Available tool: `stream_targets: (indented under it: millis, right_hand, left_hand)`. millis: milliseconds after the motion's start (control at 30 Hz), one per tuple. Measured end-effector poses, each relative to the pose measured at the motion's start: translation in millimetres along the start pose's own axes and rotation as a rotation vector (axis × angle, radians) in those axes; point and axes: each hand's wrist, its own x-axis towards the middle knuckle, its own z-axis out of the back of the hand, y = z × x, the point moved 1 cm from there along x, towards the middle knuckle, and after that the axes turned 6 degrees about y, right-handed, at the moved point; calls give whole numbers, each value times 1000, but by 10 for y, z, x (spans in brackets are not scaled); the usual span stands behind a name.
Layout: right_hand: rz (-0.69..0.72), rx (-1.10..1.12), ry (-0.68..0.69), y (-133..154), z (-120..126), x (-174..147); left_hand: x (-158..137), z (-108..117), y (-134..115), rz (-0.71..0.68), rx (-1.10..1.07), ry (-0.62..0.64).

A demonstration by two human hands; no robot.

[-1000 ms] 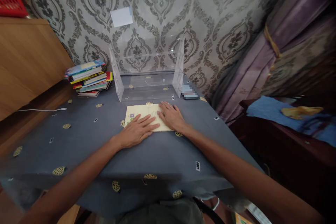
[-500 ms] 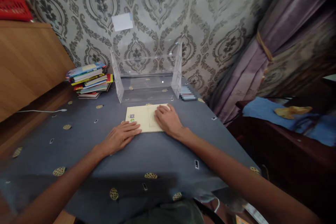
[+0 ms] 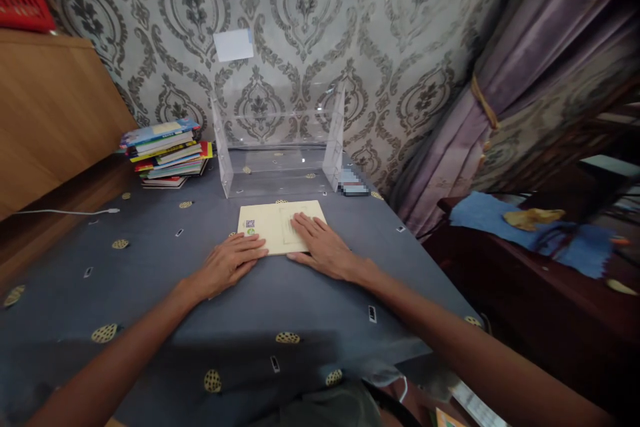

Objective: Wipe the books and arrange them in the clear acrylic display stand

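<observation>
L hand flat, fingers straight & close together, over near L corner of cream booklet; nothing gripped. R hand also open, fingers laid on booklet's R half, thumb by near edge, no hold. Booklet flat on tablecloth, just in front of clear rack. Risks: uneven push prob. skews booklet or rucks tablecloth; hard drag cd. crease cover; shove fwd might bump rack.

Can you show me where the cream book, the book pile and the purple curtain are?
Cream book (image 3: 274,228): head view, its upward-facing cover.
Book pile (image 3: 167,152): head view, edges midway up.
Purple curtain (image 3: 454,155): head view, folds below the tie.
</observation>
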Motion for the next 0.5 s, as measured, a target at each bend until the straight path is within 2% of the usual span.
stream_targets:
  millis: [233, 400, 500]
  right_hand:
    - [-46, -20, -25, -195, 97, -172]
    - [24, -83, -85, -195, 118, -138]
    - [85, -102, -138, -177, 145, -135]
  left_hand:
    - [71, -4, -61, 74, 93, 77]
    - [321, -32, -67, 176, 269, 198]
    - [440, -48, -80, 150, 368, 232]
